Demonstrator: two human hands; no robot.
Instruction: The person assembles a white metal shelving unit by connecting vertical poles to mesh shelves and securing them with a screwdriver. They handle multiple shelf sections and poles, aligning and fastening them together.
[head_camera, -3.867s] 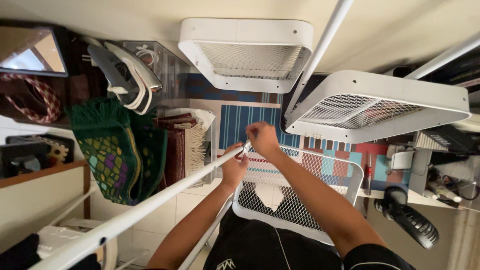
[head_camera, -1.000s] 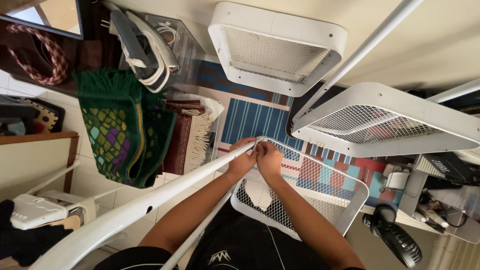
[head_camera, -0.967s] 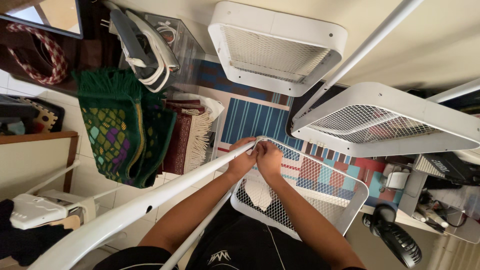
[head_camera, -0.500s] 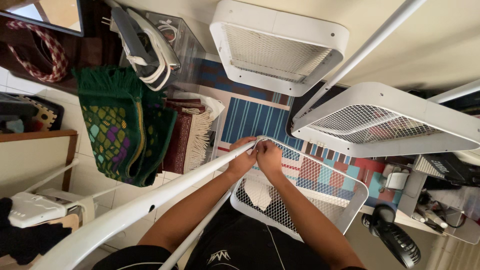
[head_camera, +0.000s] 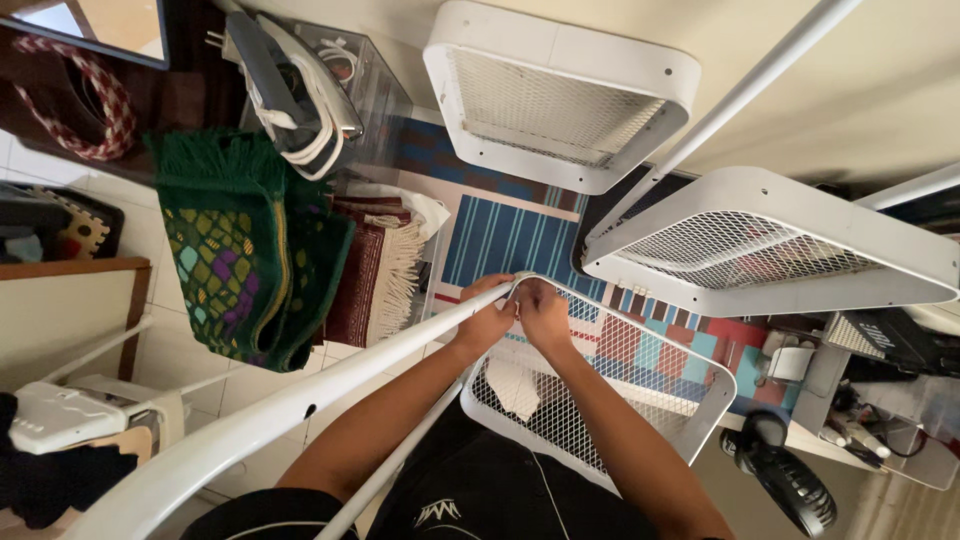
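Observation:
A white mesh basket (head_camera: 690, 395) sits low in front of me, its near corner meeting a long white metal pole (head_camera: 300, 408) that slants up from the lower left. My left hand (head_camera: 484, 325) is closed around the pole's end at that corner. My right hand (head_camera: 541, 309) presses against the same corner of the basket rim, fingers pinched together. Whatever small part lies between the fingers is hidden.
Two more white mesh baskets (head_camera: 560, 95) (head_camera: 770, 245) hang on another white pole (head_camera: 740, 95) above. Folded green rug (head_camera: 240, 260), red fringed rug (head_camera: 375, 275), an iron (head_camera: 290, 90) and a striped mat (head_camera: 510, 240) lie left. A black fan (head_camera: 790, 480) stands at the right.
My right hand came down from above the pole's end to the basket corner and joined the left hand. Over the last second both hands stay almost still; the view shifts slightly.

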